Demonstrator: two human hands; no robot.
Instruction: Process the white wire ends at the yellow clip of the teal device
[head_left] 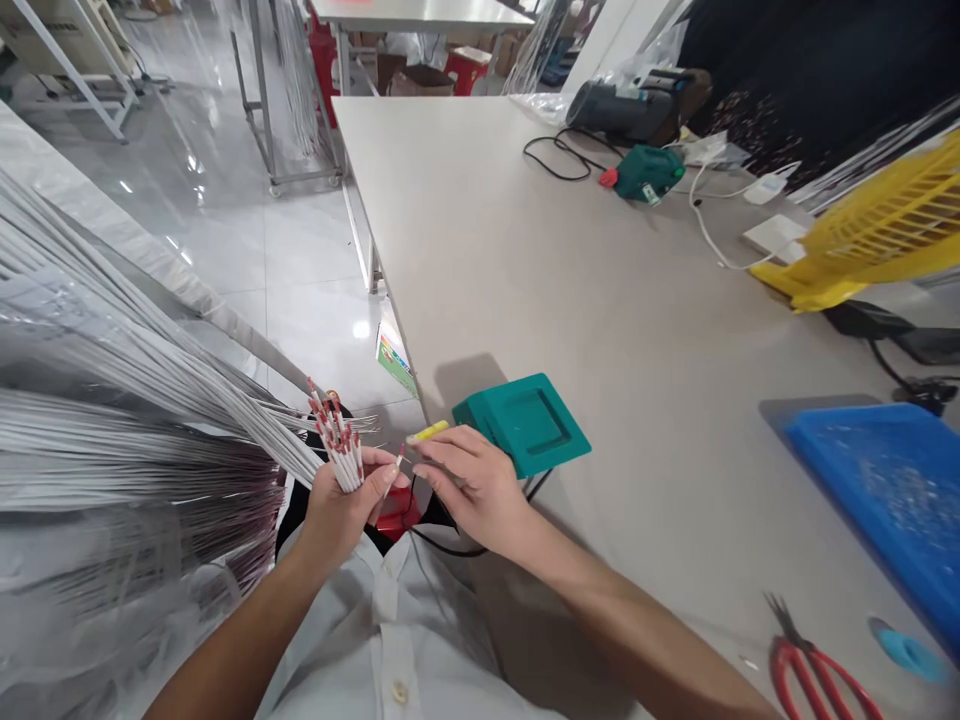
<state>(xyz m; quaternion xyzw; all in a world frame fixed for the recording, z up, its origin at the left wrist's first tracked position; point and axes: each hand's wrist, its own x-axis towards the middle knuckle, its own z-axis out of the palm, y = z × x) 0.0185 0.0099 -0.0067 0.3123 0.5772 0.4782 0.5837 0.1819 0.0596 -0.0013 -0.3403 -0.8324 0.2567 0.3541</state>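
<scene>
In the head view, my left hand (341,510) is closed around a bundle of white wires (343,455) whose upper ends are dark red. One single wire (397,460) sticks out past the thumb of that hand, its red tip pointing up. Just right of this tip is my right hand (480,485), thumb and index finger a little apart, with nothing visible between them. A small yellow piece (430,431) shows beyond its fingertips; whether they touch it I cannot tell. Behind the right hand, a green device (525,425) with a square recess sits at the table edge.
Long white wires (165,350) hang in thick bundles on the left. On the grey table (600,330) are red-handled scissors (810,670), a blue tray (885,500), a blue tape roll (911,652), a yellow fan (885,220) and a green motor-like unit (649,172) with cords.
</scene>
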